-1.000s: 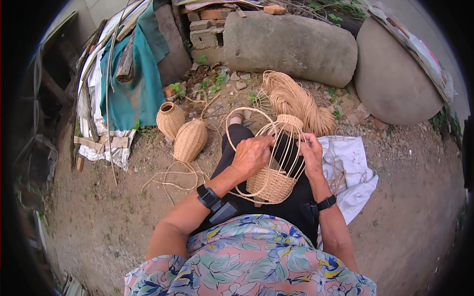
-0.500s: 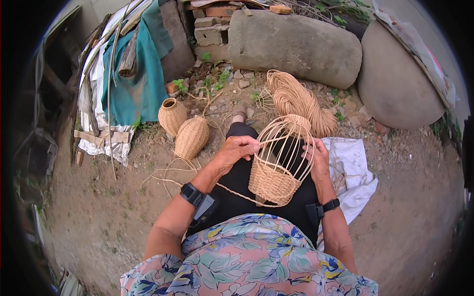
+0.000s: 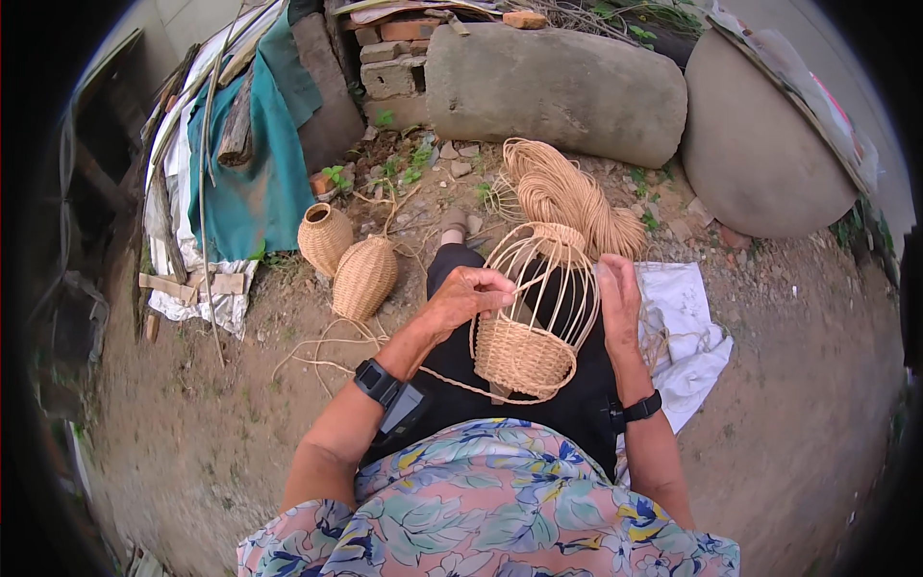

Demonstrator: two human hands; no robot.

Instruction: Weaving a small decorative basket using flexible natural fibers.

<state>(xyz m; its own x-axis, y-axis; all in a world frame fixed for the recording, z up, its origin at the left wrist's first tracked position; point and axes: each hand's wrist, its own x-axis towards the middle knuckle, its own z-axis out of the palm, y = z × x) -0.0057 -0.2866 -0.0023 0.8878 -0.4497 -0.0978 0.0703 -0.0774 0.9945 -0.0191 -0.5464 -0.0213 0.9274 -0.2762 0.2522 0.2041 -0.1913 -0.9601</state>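
Note:
A half-woven basket rests on my lap, its lower part closely woven and its bare ribs curving up to a small woven ring. At its left side my left hand pinches a tan cord strand between thumb and fingers, in front of the ribs. My right hand is upright along the right ribs, fingers extended, with nothing visibly gripped. Whether its fingertips touch a rib I cannot tell. A long cord runs from the basket's base toward the left.
Two finished-looking woven vases, one standing and one lying, are on the ground to the left. Beyond the basket lies a thick coil of tan cord. A white sack is at the right; a stone cylinder lies farther back.
My right hand's fingers have come away from the ribs and straightened. The left hand keeps its pinch. The whole scene has shifted slightly left in view.

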